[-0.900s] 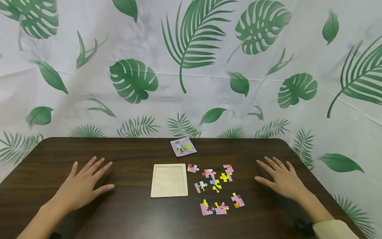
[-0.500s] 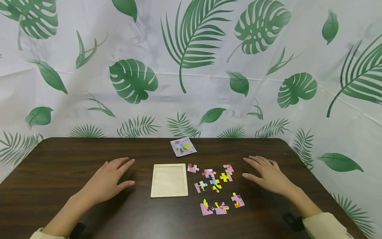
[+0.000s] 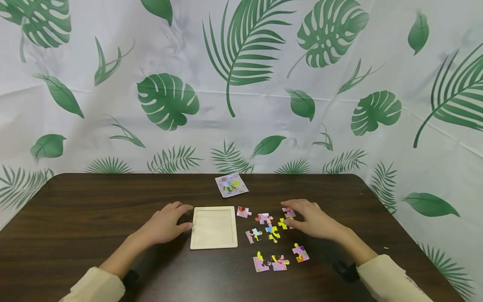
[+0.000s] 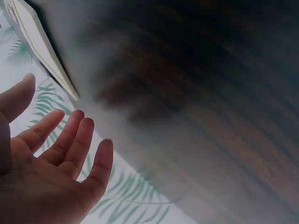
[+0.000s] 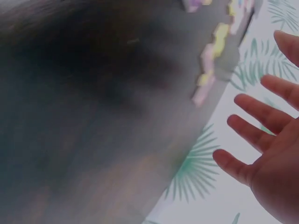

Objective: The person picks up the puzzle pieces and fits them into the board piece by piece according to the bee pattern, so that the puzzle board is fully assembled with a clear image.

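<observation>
A square wooden puzzle tray point(image 3: 214, 228) lies flat in the middle of the table in the head view. My left hand point(image 3: 166, 224) is at its left edge, thumb and fingers spread apart; whether they touch the rim I cannot tell. In the left wrist view the left hand point(image 4: 60, 163) has relaxed fingers and holds nothing. Several jigsaw pieces point(image 3: 272, 233) are scattered to the right of the tray. Over the rightmost upper pieces hovers my right hand point(image 3: 317, 220), partly covering them. Its fingers look loose and hold nothing in the right wrist view, where blurred jigsaw pieces point(image 5: 208, 65) lie beyond.
Behind the tray lies a small picture card point(image 3: 232, 185) with a bee on it. The dark wooden table point(image 3: 113, 193) ends at a white curtain point(image 3: 260, 121) printed with green leaves. Lower jigsaw pieces point(image 3: 279, 263) sit nearer the front.
Both hands have moved inward: the left one rightward to the tray's edge, the right one leftward over the upper right pieces. The tray, card and pieces stay where they were.
</observation>
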`<control>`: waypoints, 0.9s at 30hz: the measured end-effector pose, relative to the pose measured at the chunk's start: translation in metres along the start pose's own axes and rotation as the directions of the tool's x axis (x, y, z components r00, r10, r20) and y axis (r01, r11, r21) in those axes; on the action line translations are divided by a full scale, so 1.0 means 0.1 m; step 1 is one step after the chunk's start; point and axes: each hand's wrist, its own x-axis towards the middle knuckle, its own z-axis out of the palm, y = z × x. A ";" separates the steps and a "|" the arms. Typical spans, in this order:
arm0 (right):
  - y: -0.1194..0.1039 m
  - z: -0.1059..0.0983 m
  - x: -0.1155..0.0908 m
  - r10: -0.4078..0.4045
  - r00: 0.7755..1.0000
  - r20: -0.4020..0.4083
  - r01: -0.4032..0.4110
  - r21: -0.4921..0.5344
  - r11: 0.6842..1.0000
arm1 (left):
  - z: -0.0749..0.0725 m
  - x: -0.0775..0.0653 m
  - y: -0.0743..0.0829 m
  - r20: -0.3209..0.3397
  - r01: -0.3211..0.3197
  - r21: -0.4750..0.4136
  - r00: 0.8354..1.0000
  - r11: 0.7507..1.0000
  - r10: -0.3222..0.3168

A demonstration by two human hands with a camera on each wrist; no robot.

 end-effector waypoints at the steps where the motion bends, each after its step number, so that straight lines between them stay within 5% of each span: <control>1: -0.02 0.00 0.02 -0.007 1.000 0.007 0.007 0.016 1.000 | 0.01 0.02 -0.01 0.004 0.009 -0.028 1.000 1.000 -0.009; 6: -0.09 -0.01 0.15 -0.040 0.998 0.050 0.035 0.096 0.995 | 0.03 0.12 -0.06 0.013 0.038 -0.126 0.999 0.991 -0.036; 17: -0.25 0.03 0.41 -0.089 0.992 0.088 0.072 0.186 0.980 | 0.10 0.25 -0.06 -0.011 -0.040 -0.129 0.999 0.991 0.038; 27: -0.37 0.12 0.63 -0.116 0.987 0.108 0.094 0.192 0.977 | 0.11 0.25 -0.09 0.001 -0.041 -0.174 0.999 0.984 0.042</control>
